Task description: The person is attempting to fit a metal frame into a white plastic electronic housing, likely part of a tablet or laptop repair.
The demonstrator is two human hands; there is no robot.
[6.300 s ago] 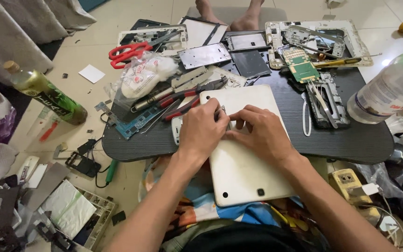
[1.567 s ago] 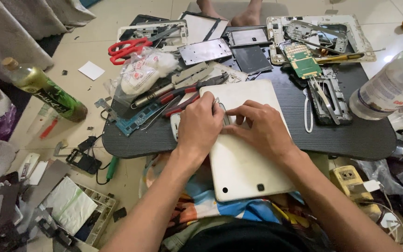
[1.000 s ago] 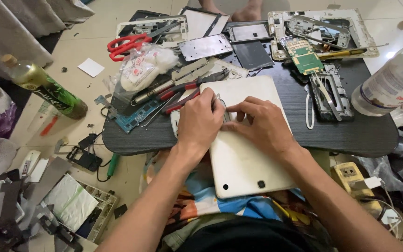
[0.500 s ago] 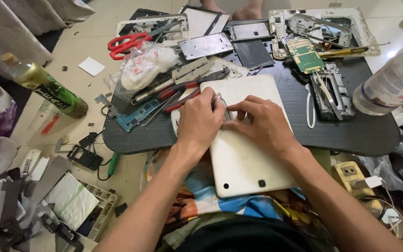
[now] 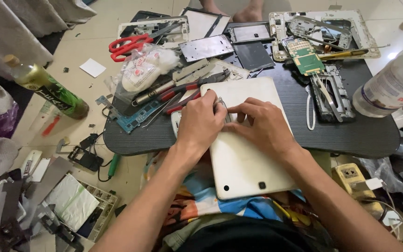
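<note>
A white tablet (image 5: 248,163) lies back-up on a low black table (image 5: 341,135), its near end over my lap. My left hand (image 5: 201,123) rests on the tablet's left edge, fingers curled over a small metal tool (image 5: 221,103) at the rim. My right hand (image 5: 260,126) presses flat on the tablet's middle, fingertips meeting the left hand near that tool. What lies under the palms is hidden.
Red-handled pliers (image 5: 183,93), red scissors (image 5: 127,46), a bag of cotton (image 5: 143,70), circuit boards (image 5: 306,56) and tablet frames (image 5: 318,28) crowd the table. A green bottle (image 5: 52,88) lies left, a clear bottle (image 5: 392,86) right. Someone's feet (image 5: 234,9) show at the far side.
Both hands stay on the tablet. The fingers have shifted slightly at the left edge, and the view has drifted a little.
</note>
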